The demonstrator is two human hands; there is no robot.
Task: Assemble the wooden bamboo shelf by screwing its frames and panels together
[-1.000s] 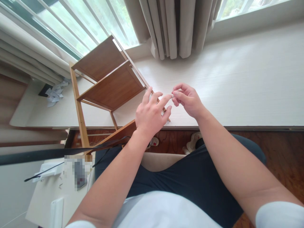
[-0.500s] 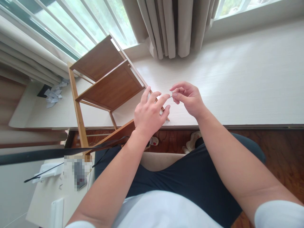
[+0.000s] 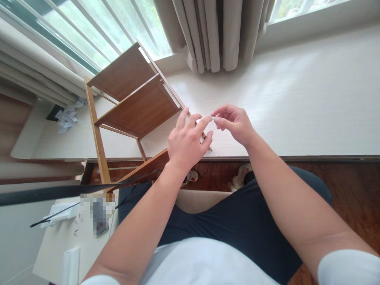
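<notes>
A wooden shelf rack lies tilted, partly on the pale ledge, its boards slanting towards the window. My left hand rests along the rack's near right rail, fingers spread, with the index fingertip stretched to the right. Just beyond that fingertip, my right hand pinches a small Allen key between thumb and fingers. Only a bit of the metal shows, close to the left index finger. The rail's hole or screw under the left hand is hidden.
The pale window ledge stretches right. Grey curtains hang behind. Crumpled paper lies on the left. A small table at lower left holds a white box-like item, small metal pieces and a blurred object. A dark strap crosses the left side.
The Allen key has turned in my right fingers, its upright short arm no longer showing. My right hand has shifted very slightly; my left hand and the rack stay put.
</notes>
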